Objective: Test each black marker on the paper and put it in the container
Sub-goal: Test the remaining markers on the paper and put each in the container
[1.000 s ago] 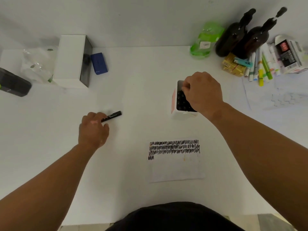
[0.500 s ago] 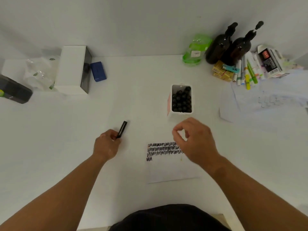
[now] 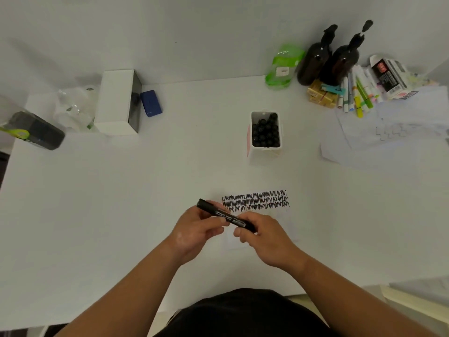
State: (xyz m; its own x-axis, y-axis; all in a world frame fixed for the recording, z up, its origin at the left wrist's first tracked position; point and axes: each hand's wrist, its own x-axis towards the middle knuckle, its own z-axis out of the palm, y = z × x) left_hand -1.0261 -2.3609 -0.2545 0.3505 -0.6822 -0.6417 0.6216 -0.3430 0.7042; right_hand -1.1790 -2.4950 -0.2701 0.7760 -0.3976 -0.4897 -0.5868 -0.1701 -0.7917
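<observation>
Far left on the white desk (image 3: 121, 190): dark case with a green band (image 3: 34, 131), crumpled clear plastic (image 3: 73, 108), tall white box with a black side (image 3: 117, 102), small blue block (image 3: 151, 103). All well apart from the work, none in the way.

Left hand (image 3: 194, 229), a second ago out on the desk pinching a slim black marker with white lettering (image 3: 226, 216), now drawn in over the sheet, clamped on the marker's left end. Right hand (image 3: 264, 235), then over the container, now back and closed on the marker's other end. Marker held level, just above the sheet's near left edge; cap apparently on. Likely meaning: uncapping next, then a test scribble.

White paper sheet (image 3: 279, 222) with three rows of black zigzag (image 3: 255, 201), plus bare space below them.

Beyond it, small white rectangular container (image 3: 266, 149), nearly full of black marker caps; tight fit for another. Path there clear.

Far right: green plastic bottle (image 3: 283, 68), two dark brown pump bottles (image 3: 328, 62), coloured pens (image 3: 357, 96), loose papers (image 3: 388, 132), all clear of the work.
</observation>
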